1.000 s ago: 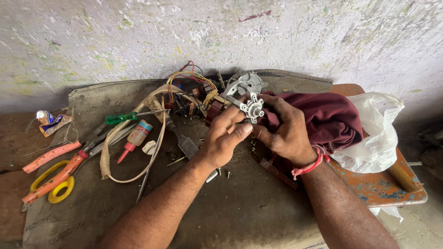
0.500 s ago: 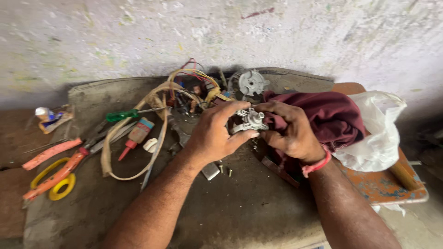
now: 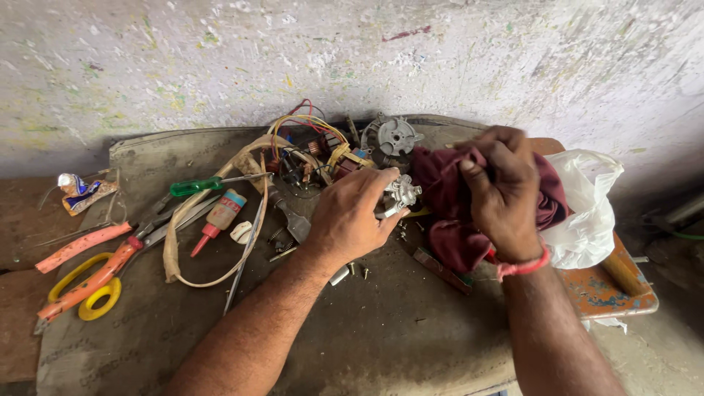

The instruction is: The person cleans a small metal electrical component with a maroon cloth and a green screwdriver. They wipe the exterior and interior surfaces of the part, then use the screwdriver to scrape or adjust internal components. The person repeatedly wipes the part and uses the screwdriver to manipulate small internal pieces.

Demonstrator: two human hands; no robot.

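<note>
My left hand (image 3: 357,214) holds a small silver metal motor part (image 3: 400,194) just above the dark mat (image 3: 220,323). My right hand (image 3: 504,192) grips a maroon cloth (image 3: 447,213) lying to the right of that part. Behind the hands sit a motor winding with coloured wires (image 3: 315,150) and a round grey metal cover (image 3: 394,136). Several small screws (image 3: 356,270) lie on the mat below my left hand.
Left on the mat lie a green-handled screwdriver (image 3: 196,186), orange-handled pliers (image 3: 81,246), a yellow tape ring (image 3: 99,302), a small red-and-white tube (image 3: 218,216) and a tan cord loop (image 3: 176,249). A white plastic bag (image 3: 590,213) and an orange board (image 3: 616,290) are at the right. A paint-flecked wall stands behind.
My right hand has let go of the silver part and moved right onto the maroon cloth. My left hand keeps the part and has lowered it slightly.
</note>
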